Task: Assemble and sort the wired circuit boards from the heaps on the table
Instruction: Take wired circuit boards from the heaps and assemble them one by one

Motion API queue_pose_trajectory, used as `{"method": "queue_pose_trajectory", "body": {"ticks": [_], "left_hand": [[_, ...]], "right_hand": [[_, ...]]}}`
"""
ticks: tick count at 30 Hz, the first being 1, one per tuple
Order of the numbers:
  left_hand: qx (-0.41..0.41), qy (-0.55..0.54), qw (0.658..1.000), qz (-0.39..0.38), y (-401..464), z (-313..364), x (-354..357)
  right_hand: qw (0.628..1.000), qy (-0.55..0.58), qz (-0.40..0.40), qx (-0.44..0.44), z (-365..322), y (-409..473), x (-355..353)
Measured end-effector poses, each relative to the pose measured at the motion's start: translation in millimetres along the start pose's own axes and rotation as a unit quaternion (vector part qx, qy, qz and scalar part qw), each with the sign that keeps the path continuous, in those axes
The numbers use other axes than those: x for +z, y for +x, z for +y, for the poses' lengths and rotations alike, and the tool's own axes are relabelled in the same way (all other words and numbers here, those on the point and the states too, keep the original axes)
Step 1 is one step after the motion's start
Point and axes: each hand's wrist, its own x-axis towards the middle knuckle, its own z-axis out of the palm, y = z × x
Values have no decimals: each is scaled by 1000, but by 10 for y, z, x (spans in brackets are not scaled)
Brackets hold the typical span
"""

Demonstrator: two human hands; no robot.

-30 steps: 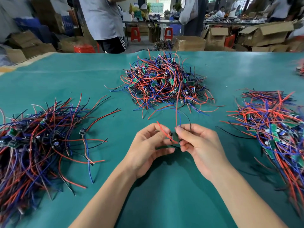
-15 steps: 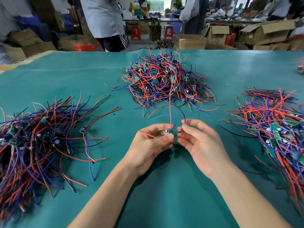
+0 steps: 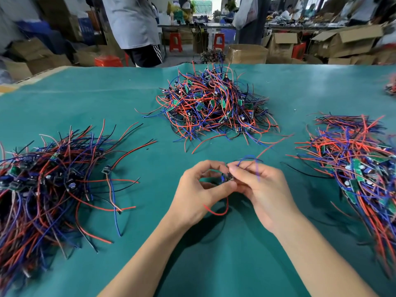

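A small wired circuit board [image 3: 227, 179] sits between my two hands above the green table [image 3: 214, 264]. My left hand [image 3: 199, 196] pinches it with thumb and fingers, and a red wire [image 3: 216, 212] loops down below that hand. My right hand [image 3: 261, 189] pinches the board from the right, with a blue wire [image 3: 250, 158] arching over its fingers. Three heaps of wired boards lie around: a dark heap at the left [image 3: 47, 185], a tangled heap at the far centre [image 3: 214, 103], and a heap with green boards at the right [image 3: 360, 168].
A person in a grey shirt [image 3: 132, 24] stands beyond the far table edge. Cardboard boxes [image 3: 342, 43] and red stools [image 3: 175, 41] fill the floor behind. Another small wire bundle [image 3: 391, 86] lies at the far right edge.
The red wire that stood up toward the centre heap has swung down and now loops below my left hand. Both hands have closed in tighter round the board.
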Motion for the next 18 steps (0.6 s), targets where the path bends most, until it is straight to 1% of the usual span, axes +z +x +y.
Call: {"method": "queue_pose_trajectory", "body": {"ticks": [2, 6, 10, 11, 15, 18], "left_hand": [[36, 63, 997, 1, -15, 4, 12], [50, 109, 993, -1, -54, 13, 69], [33, 48, 998, -3, -40, 35, 52], [31, 49, 998, 2, -41, 44, 48], [57, 161, 985, 29, -58, 29, 58], [81, 197, 974, 73, -48, 13, 47]], "right_hand": [[1000, 25, 11, 4, -46, 12, -34], [999, 42, 14, 19, -52, 18, -47], [997, 69, 19, 36, -87, 28, -54], [997, 69, 19, 37, -96, 36, -63], [998, 56, 19, 22, -122, 32, -73], [997, 68, 11, 22, -165, 27, -75]]}}
